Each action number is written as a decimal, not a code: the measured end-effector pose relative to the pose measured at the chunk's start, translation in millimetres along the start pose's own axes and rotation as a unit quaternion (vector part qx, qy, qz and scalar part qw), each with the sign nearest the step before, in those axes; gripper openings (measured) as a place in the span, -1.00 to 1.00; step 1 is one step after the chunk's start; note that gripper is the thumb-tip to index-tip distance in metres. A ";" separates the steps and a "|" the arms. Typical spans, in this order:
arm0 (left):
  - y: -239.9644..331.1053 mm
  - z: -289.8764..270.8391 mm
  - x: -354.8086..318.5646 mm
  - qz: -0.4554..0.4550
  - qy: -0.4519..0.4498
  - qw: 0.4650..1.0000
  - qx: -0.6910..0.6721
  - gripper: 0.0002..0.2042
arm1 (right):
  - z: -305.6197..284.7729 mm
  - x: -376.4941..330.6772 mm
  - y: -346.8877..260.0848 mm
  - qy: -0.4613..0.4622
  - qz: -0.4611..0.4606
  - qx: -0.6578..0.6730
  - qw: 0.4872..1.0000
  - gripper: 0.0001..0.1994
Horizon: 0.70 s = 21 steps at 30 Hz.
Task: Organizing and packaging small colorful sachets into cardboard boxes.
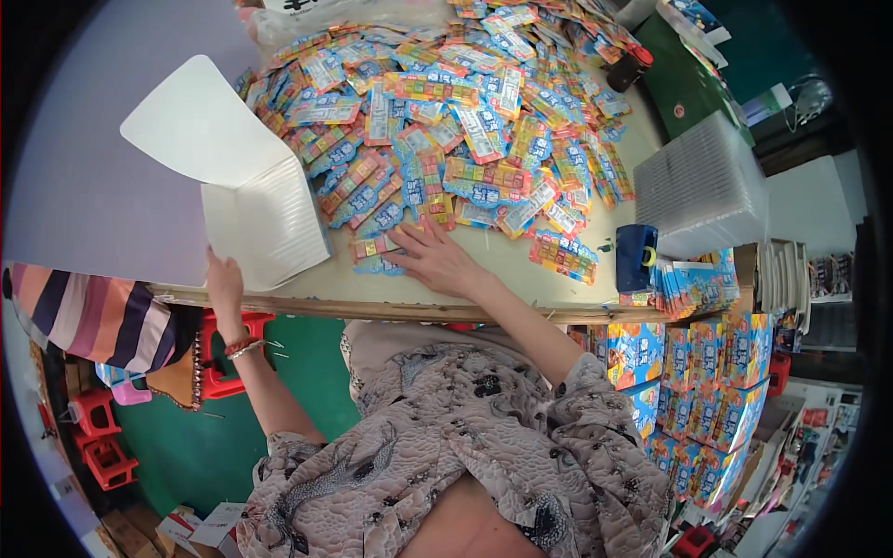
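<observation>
A white box (249, 228) with its lid (200, 116) raised stands near the table's front edge on the left; fine ridges show inside it. My left hand (225, 284) is closed at the box's left wall, part of its fingers hidden. To the right, my right hand (439, 262) lies over the front of a heap of small colourful packets (488, 177), its fingers stretched out and apart. Its fingertips touch a packet (370, 249) with a row of coloured squares. Another packet (564, 256) lies by itself further right.
A stack of clear ridged plastic trays (698, 186) stands on the table's right, beside a dark blue tape dispenser (636, 259). A dark jar with a red lid (631, 70) is at the back. Printed boxes (688, 391) are stacked below right. Red stools (102, 428) stand lower left.
</observation>
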<state>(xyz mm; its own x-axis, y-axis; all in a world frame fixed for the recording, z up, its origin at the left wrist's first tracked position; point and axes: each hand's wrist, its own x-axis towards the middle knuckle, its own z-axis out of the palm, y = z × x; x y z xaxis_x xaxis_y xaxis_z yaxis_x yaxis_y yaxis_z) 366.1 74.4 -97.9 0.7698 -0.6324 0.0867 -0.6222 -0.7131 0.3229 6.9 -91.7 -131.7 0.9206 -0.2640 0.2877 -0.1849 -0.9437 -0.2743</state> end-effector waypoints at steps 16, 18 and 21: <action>178.8 45.7 -109.9 0.417 -0.114 0.891 -0.138 -0.33 | -71.6 -40.5 59.6 -0.002 0.392 -0.168 0.905 -0.18; 178.3 63.4 -108.4 0.421 -0.116 0.900 -0.015 -0.04 | -64.3 -52.9 52.6 0.028 0.419 -0.144 0.896 -0.16; 184.8 65.3 -97.9 0.374 -0.195 0.906 -0.038 0.01 | -63.1 -59.5 37.0 0.046 0.454 -0.109 0.883 -0.16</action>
<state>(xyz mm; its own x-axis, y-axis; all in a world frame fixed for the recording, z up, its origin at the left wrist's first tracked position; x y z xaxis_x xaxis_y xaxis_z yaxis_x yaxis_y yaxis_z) 166.4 -15.3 -108.2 0.0184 -0.9995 -0.0265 -0.9259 -0.0270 0.3768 -76.4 -123.6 -101.0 0.3296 -0.9369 0.1162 -0.9030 -0.3488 -0.2509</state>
